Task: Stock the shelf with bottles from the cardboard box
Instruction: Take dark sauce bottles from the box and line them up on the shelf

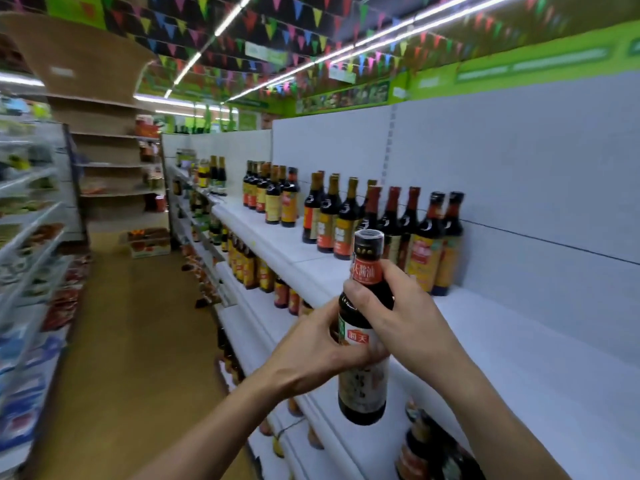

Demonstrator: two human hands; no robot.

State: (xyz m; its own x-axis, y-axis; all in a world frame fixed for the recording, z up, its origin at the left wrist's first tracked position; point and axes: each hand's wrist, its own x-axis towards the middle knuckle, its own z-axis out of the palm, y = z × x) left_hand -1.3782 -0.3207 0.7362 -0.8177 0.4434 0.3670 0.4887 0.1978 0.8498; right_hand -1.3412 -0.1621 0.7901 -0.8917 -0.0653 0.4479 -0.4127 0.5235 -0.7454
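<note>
I hold a dark glass bottle [363, 341] with a red neck label and black cap upright in front of the white top shelf [519, 358]. My right hand [398, 306] grips its neck and shoulder. My left hand [311, 351] holds its body from the left, fingers curled round the label. Several similar dark bottles [398, 230] stand in rows at the back of the shelf, just beyond the held one. The cardboard box is out of view.
Lower shelves [263, 271] below hold more bottles. The aisle floor [131, 341] runs along the left, with stocked racks [31, 254] on its far side and a low box of goods [149, 242] at the aisle's end. The shelf part at right is bare.
</note>
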